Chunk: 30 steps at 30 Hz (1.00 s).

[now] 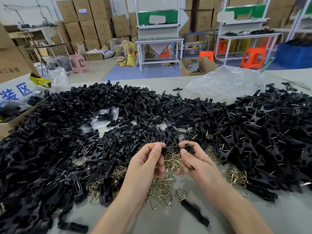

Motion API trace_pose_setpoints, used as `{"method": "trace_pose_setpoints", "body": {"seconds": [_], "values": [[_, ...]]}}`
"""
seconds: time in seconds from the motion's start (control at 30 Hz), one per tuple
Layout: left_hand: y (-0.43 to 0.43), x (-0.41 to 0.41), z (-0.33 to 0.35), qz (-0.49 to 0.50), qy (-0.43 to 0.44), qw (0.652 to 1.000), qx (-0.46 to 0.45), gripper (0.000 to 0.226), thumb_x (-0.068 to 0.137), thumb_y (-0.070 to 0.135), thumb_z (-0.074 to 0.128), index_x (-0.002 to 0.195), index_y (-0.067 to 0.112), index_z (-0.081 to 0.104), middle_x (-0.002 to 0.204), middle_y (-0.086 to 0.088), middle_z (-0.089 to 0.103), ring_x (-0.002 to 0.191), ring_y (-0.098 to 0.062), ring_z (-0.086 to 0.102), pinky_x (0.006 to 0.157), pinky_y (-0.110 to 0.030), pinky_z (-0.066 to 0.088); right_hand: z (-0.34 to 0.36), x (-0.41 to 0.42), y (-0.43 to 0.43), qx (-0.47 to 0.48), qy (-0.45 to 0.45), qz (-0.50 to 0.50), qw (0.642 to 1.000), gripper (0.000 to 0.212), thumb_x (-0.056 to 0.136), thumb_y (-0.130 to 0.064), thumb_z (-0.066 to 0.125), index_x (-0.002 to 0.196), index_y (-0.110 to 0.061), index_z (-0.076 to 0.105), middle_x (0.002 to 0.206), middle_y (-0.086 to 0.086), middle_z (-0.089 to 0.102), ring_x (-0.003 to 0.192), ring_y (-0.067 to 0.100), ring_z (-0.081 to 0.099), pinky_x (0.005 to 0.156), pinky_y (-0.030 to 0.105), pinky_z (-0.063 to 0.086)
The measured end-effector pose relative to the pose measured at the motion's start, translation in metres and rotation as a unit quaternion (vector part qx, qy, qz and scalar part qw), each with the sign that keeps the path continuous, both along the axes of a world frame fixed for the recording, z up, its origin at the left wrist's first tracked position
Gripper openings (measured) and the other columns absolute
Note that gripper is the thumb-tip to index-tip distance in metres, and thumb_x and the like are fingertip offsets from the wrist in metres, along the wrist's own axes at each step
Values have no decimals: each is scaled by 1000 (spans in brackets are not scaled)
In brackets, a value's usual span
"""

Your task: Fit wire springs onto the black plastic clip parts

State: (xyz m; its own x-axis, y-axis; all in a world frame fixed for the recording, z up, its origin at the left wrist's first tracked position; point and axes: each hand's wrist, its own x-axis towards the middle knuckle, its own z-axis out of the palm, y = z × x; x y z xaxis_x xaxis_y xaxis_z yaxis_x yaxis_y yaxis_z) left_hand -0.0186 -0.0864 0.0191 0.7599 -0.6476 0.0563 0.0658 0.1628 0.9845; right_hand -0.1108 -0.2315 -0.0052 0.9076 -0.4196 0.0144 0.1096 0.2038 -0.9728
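Two hands meet low in the middle, toward 6 o'clock. The left hand [146, 159] has its fingers curled and pinches a black clip part [168, 148] between its thumb and first finger. The right hand [190, 159] is curled too and pinches black plastic at its fingertips, just beside the left thumb. It is hard to tell if both hold one piece or two. Under the hands lies a pile of shiny wire springs [162, 186], bent like little triangles, on the grey worktop [160, 223]. A huge heap of black clip parts [67, 132] curves around the springs from 9 o'clock, over 12, to 3 o'clock. One lone black part [195, 212] lies on the worktop at 5 o'clock, near the right arm. A crumpled clear plastic bag [224, 81] sits behind the heap at 1 o'clock. A cardboard box [6, 125] stands at the edge at 9 o'clock.
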Motion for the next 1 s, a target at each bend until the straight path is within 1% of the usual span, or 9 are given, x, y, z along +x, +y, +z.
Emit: {"method": "trace_pose_setpoints", "body": {"seconds": [0.07, 0.17, 0.27, 0.37, 0.47, 0.6, 0.73, 0.87, 1.0], "values": [[1, -1, -2, 7, -44, 999, 30, 16, 96, 32, 58, 101, 19, 68, 66, -1, 59, 57, -15, 54, 56, -26, 49, 1, 3, 1, 27, -9, -6, 1000, 29, 95, -43, 60, 116, -25, 67, 62, -7, 43, 54, 8, 47, 64, 27, 53], [3, -3, -2, -1, -97, 993, 63, 6, 100, 21, 58, 99, 20, 63, 67, -2, 57, 58, -12, 51, 54, -20, 43, 1, 5, 1, 79, -19, 0, 997, 35, 94, -28, 48, 119, -19, 69, 66, -5, 52, 55, 10, 46, 57, 25, 51], [4, -6, 0, -28, -152, 983, 97, 17, 99, 21, 58, 93, 35, 66, 68, 9, 54, 63, -9, 47, 55, -18, 38, 0, 2, 2, 34, -14, 11, 999, 30, 92, -27, 58, 118, -27, 74, 81, -1, 65, 75, 12, 60, 70, 26, 53], [4, -8, 0, -4, -176, 979, 104, 20, 100, 22, 58, 98, 41, 64, 68, 15, 54, 61, -6, 47, 55, -18, 40, 3, 0, 3, -22, 0, 21, 1000, 30, 88, -41, 67, 117, -35, 74, 96, -3, 75, 96, 13, 70, 87, 29, 56], [5, -7, -1, 23, -202, 972, 114, 18, 101, 28, 56, 111, 43, 61, 79, 15, 64, 60, -7, 53, 56, -22, 48, 9, -2, 7, -27, -5, 33, 999, 26, 88, -34, 68, 113, -36, 76, 110, 1, 77, 104, 13, 72, 89, 23, 56], [3, -8, -3, 28, -272, 949, 156, 34, 101, 33, 52, 133, 43, 52, 105, 20, 58, 98, -1, 61, 82, -15, 49, 12, -3, 11, -2, -5, 54, 999, 25, 83, -24, 69, 106, -27, 80, 97, 2, 77, 89, 12, 72, 83, 23, 58], [3, -5, 2, 30, -191, 974, 115, 37, 102, 17, 55, 131, 40, 56, 100, 18, 69, 94, 4, 65, 79, -10, 49, 11, 0, 10, 24, 0, 12, 1000, 33, 79, -17, 71, 111, -13, 75, 94, 10, 79, 88, 20, 76, 77, 24, 59], [0, -5, 3, 35, -121, 989, 74, 26, 96, 15, 64, 117, 31, 65, 94, 14, 74, 88, 1, 68, 76, -9, 48, 13, 0, 11, 10, -5, -14, 1000, 26, 75, -19, 74, 98, -30, 80, 85, -6, 75, 86, 16, 75, 75, 25, 60], [-3, -8, 0, 42, -65, 996, 38, 24, 84, 29, 70, 107, 22, 70, 99, 2, 77, 93, -10, 70, 80, -18, 53, 15, -2, 11, -7, -10, -18, 1000, 25, 75, -22, 75, 96, -35, 79, 82, -3, 74, 80, 13, 72, 74, 22, 58]]}}
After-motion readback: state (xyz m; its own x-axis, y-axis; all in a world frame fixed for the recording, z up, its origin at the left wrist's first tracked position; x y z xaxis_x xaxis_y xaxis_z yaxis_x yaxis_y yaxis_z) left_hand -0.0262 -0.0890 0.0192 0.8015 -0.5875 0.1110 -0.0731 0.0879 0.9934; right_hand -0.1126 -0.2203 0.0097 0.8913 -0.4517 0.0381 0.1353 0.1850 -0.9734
